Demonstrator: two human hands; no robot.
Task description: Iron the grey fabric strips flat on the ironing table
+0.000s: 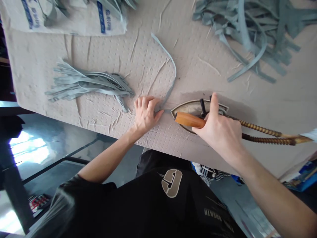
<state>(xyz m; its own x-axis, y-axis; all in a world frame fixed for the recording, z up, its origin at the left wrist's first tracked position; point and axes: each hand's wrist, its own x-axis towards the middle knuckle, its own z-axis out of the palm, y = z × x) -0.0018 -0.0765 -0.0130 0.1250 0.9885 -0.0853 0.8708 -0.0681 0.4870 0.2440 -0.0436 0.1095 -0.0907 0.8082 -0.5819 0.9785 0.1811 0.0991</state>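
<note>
1. A bundle of grey strips [89, 84] lies on the padded board [49, 66].
2. The left hand [146, 114] pinches a long grey strip [173, 71] (curved, thin) just beside the iron's tip.
3. The right hand [220, 132] closes around the wooden handle [189, 119] of a flat iron [195, 107] resting on the board.

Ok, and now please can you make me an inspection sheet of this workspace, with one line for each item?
surface: beige dimpled padded cloth, creased.
job's things: long grey-green strip touching the left hand; metal iron with orange wooden handle.
clutter: grey-green strip bunch, larger grey-green strip heap, white bag with blue print.
grippers: bare left hand on the strip; bare right hand gripping the handle.
cables: two brown braided cords from the iron.
surroundings: grey floor, black T-shirt.
</note>
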